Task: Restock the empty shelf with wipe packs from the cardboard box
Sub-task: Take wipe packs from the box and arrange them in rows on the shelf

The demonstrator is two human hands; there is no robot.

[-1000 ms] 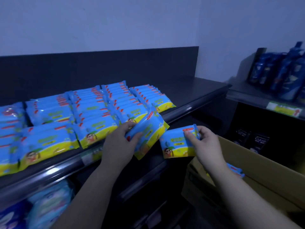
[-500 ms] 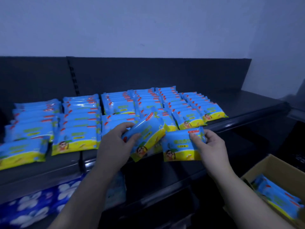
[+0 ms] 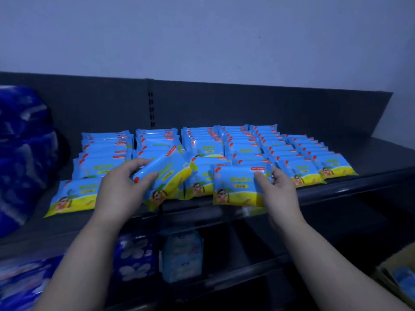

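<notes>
Your cardboard box [image 3: 391, 269] is cut off at the lower right corner; something blue shows inside, too blurred to name. Your left hand [image 3: 121, 182] grips a tilted wipe pack [image 3: 173, 176] by its end; your right hand [image 3: 280, 187] pinches a second pack [image 3: 235, 189] at its upper right corner; both packs hang over the front edge of the shelf [image 3: 381, 153], before the rows of packs [image 3: 247, 142].

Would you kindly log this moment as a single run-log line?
left hand: grips tilted wipe pack | right hand: grips level wipe pack over shelf edge | stocked rows: on shelf | cardboard box: lower right corner
</notes>
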